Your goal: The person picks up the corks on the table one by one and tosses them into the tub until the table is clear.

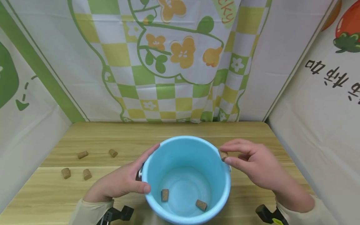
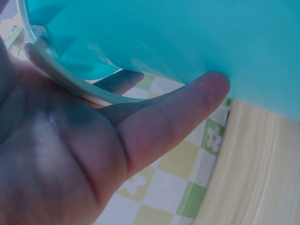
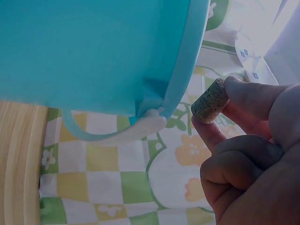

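A light blue bucket (image 1: pixel 187 140) stands on the wooden table, its mouth facing up. At its left side my left hand (image 1: pixel 123 179) holds it, thumb at the rim and fingers along the outer wall near the handle (image 2: pixel 65 77). My right hand (image 1: pixel 253 162) pinches a cork (image 3: pixel 210 101) between thumb and fingertips, just outside the right rim. Two more corks lie on the bucket floor, one cork (image 1: pixel 165 195) at the left and another cork (image 1: pixel 201 205) nearer the front right.
Several loose corks lie on the table (image 1: pixel 135 131) left of the bucket, among them a cork (image 1: pixel 66 173) at the far left and a cork (image 1: pixel 113 152) nearest the bucket. A checkered curtain (image 1: pixel 166 90) hangs behind the table's back edge; white printed cloths flank both sides.
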A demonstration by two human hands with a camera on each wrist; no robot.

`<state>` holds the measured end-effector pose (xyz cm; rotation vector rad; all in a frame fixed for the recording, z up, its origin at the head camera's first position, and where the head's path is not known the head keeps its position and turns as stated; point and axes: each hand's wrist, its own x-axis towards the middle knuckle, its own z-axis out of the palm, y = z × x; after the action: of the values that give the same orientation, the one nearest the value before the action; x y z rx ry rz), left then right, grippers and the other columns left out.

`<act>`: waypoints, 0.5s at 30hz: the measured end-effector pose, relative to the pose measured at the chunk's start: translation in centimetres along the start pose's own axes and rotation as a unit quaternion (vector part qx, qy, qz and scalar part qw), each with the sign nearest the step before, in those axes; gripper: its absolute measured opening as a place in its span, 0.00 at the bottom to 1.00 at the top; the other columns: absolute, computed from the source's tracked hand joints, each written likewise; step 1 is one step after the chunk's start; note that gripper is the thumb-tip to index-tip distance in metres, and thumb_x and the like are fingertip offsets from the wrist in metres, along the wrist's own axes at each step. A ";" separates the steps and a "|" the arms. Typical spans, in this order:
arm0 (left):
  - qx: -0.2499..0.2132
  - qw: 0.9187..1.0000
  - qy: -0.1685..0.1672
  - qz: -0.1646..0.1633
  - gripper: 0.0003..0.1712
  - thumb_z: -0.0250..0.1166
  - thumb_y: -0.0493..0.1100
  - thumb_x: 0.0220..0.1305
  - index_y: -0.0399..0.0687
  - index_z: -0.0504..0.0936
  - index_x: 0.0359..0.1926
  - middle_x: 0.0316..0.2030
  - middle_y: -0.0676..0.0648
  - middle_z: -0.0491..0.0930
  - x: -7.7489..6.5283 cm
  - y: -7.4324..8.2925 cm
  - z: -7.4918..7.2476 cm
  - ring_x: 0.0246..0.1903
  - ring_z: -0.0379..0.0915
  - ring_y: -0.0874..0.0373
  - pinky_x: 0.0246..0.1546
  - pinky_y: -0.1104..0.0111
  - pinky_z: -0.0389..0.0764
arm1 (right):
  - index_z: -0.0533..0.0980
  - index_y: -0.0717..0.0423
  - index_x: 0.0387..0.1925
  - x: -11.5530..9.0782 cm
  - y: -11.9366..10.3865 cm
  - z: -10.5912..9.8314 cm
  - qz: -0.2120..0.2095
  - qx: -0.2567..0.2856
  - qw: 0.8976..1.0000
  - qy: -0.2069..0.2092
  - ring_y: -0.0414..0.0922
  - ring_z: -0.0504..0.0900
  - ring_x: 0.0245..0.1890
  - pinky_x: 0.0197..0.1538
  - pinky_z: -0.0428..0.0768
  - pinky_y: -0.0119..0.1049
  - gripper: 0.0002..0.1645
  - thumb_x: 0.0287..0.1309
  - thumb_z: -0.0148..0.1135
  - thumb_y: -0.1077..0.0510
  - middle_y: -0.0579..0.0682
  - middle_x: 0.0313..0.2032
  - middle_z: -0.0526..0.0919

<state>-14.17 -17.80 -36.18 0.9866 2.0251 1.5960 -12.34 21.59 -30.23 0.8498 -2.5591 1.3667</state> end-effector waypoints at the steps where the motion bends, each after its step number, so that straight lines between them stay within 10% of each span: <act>1: -0.001 1.000 0.000 0.000 0.60 0.73 0.43 0.60 0.68 0.41 0.80 0.71 0.37 0.58 0.0 0.0 0.0 0.59 0.68 0.39 0.53 0.60 0.75 | 0.84 0.53 0.51 0.1 -0.2 0.1 -0.005 -0.006 1.000 -0.001 0.43 0.84 0.46 0.40 0.84 0.39 0.15 0.63 0.68 0.62 0.41 0.51 0.82; 15: -0.001 1.000 0.000 -0.015 0.61 0.74 0.47 0.59 0.69 0.39 0.80 0.72 0.41 0.57 0.1 -0.3 -0.1 0.60 0.68 0.41 0.55 0.59 0.74 | 0.84 0.51 0.52 1.0 -1.8 0.7 -0.032 -0.036 0.999 -0.006 0.41 0.84 0.43 0.37 0.83 0.36 0.16 0.62 0.68 0.62 0.43 0.51 0.82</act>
<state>-14.35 -17.82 -36.47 0.9507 2.0276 1.5834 -12.17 19.84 -29.00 0.9217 -2.5504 1.2469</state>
